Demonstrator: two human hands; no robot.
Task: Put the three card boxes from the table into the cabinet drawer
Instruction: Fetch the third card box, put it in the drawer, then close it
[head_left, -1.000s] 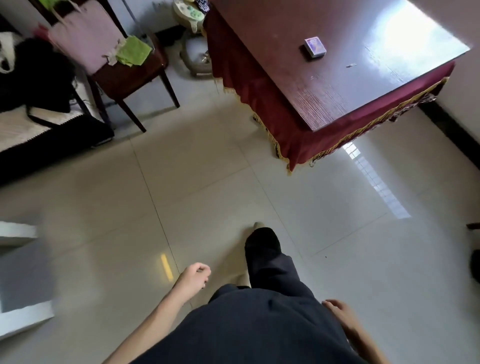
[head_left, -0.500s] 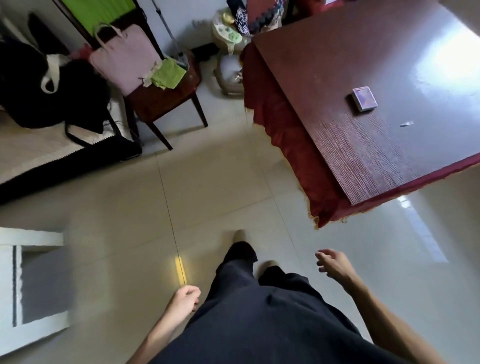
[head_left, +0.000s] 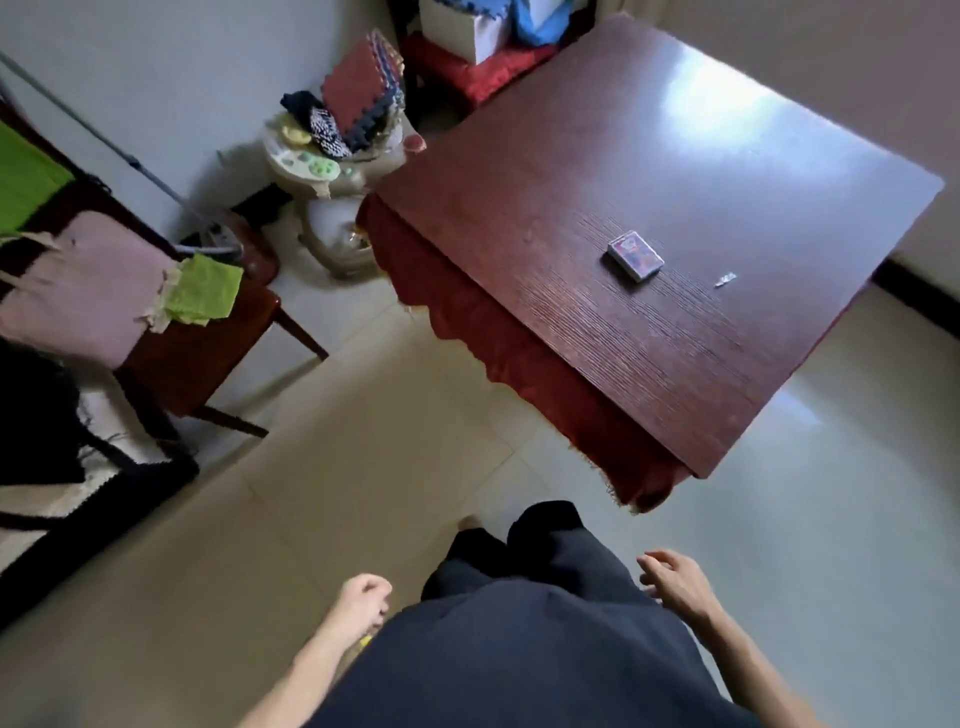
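Note:
One card box (head_left: 636, 255), purple and white, lies flat on the dark wooden table (head_left: 597, 156) at the upper right. My left hand (head_left: 363, 597) hangs low beside my dark trousers, its fingers loosely curled and holding nothing. My right hand (head_left: 672, 577) hangs on the other side, fingers relaxed and bare, well short of the table's near corner. The cabinet drawer is out of view.
A red fringed cloth (head_left: 519, 353) hangs under the table top. A small scrap (head_left: 725, 279) lies right of the box. A wooden chair (head_left: 197, 343) with a pink bag and green cloth stands at the left. A toy-filled stool (head_left: 332, 171) stands by the wall.
The view has swung right and closer to the table, so the card box appears nearer. The white cabinet at the lower left has left the view. Both hands stay bare at my sides.

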